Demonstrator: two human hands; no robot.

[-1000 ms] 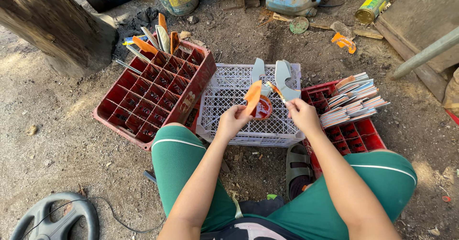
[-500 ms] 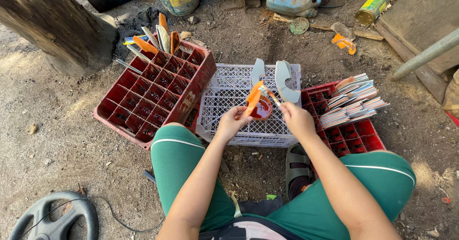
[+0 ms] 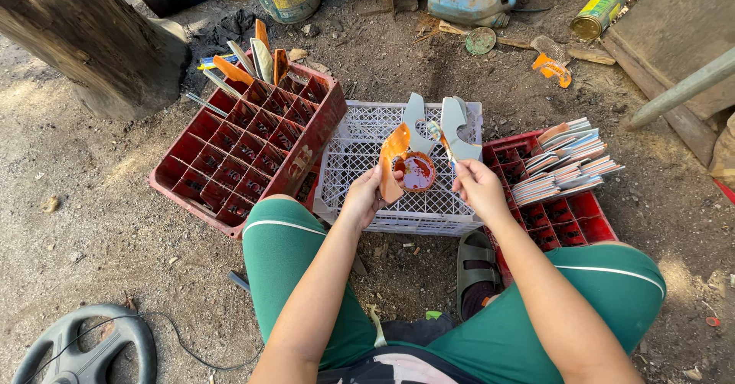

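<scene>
My left hand (image 3: 366, 194) grips a flat blade-shaped piece coated orange (image 3: 393, 156) and holds it upright over the white plastic crate (image 3: 344, 166). My right hand (image 3: 479, 189) pinches a thin brush (image 3: 442, 137) whose tip points at the orange piece. Between the hands, a small round tub of red-orange paint (image 3: 418, 172) stands on the crate top. Two bare grey metal pieces (image 3: 417, 120) (image 3: 458, 124) lie at the crate's far edge.
A red bottle crate (image 3: 253, 135) at the left holds several painted and bare blades (image 3: 253, 58) at its far corner. Another red crate (image 3: 570, 215) at the right carries a stack of blades (image 3: 566, 162). A wooden post (image 3: 84, 39), a steering wheel (image 3: 80, 349), cans and a jug lie around on dirt.
My right hand has shifted slightly left with the brush, closer to the orange piece. My left hand has tilted the piece a little. Everything else has stayed put.
</scene>
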